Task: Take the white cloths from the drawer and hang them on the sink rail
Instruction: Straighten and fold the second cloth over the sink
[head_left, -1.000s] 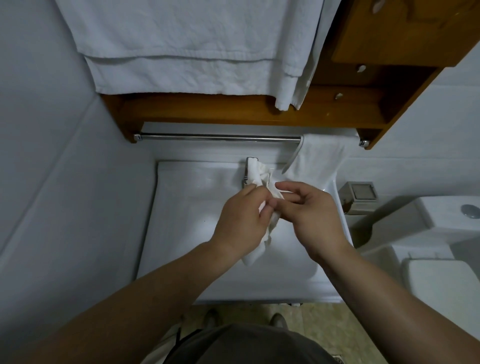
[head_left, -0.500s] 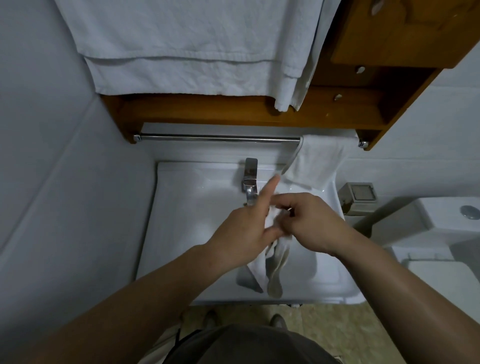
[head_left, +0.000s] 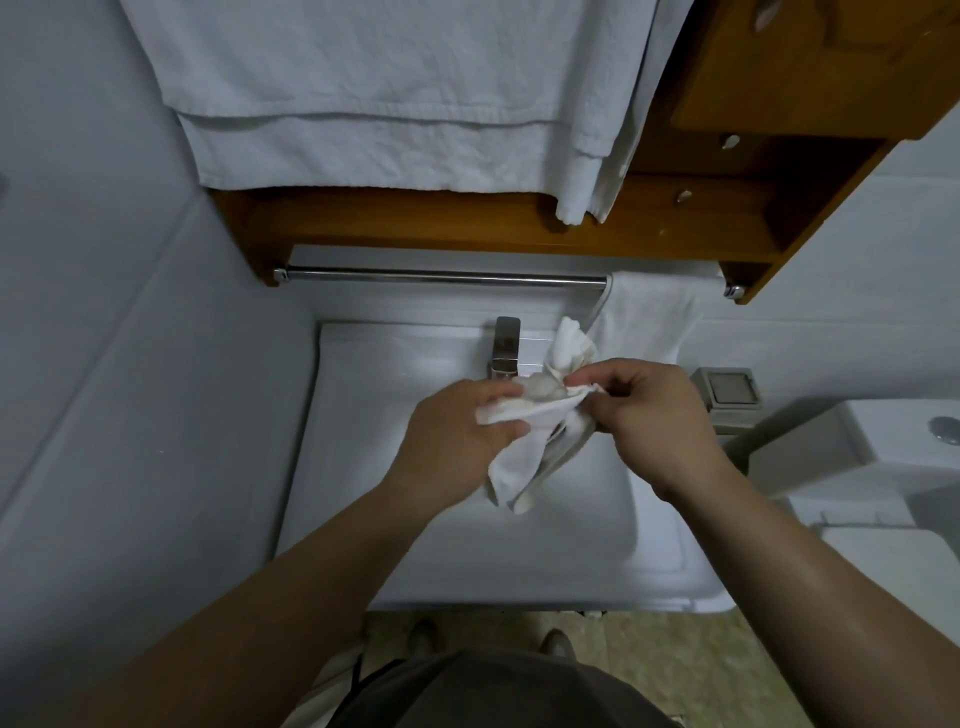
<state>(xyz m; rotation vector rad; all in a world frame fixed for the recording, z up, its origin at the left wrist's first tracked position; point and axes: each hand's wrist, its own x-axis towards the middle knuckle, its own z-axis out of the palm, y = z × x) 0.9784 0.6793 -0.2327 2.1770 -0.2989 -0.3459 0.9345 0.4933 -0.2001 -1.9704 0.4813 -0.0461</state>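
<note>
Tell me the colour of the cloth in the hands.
White, slightly creamy in its folds; the cloth shows best in the head view, the only one.

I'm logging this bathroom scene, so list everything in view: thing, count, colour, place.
held cloth: 1, white, over the sink, bunched between both hands
hung cloth: 1, white, right end of the rail
rail: 1, chrome, under the wooden shelf
sink: 1, white, centre
tap: 1, chrome, back of the sink
towels: white, hanging at top; count unclear
wooden shelf: 1, brown, above the rail
toilet: 1, white, right
left hand: grips the held cloth
right hand: pinches the held cloth
</note>
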